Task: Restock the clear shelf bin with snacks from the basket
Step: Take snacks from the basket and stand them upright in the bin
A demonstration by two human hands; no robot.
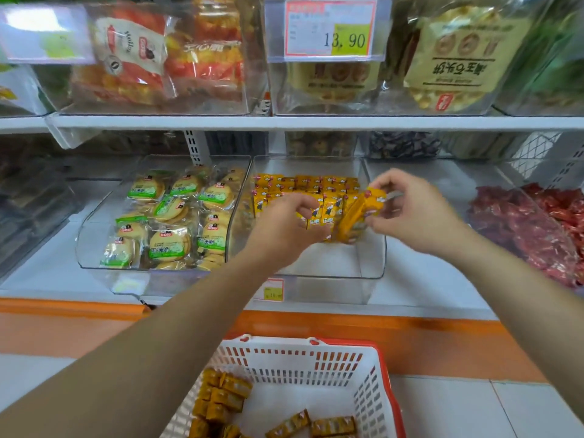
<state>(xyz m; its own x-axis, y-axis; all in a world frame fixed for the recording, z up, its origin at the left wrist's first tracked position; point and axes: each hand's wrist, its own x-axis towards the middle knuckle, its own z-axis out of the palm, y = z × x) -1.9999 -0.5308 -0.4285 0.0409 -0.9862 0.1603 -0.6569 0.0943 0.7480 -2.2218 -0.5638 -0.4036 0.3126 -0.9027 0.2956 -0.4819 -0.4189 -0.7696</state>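
Snacks [361,213] pinched by right grip [414,213], left grip [284,222] clutching more

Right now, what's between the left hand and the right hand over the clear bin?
Head view: upright yellow snack packs, gripped by the left hand, and a tilted bundle pinched by the right hand, all inside the clear bin.

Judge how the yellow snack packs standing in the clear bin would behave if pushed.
Probably tip easily: the yellow packs stand upright in rows, with bare floor in front of them in the clear bin. Likely light: the right hand pinches several at once. Their glossy wrappers may slip.
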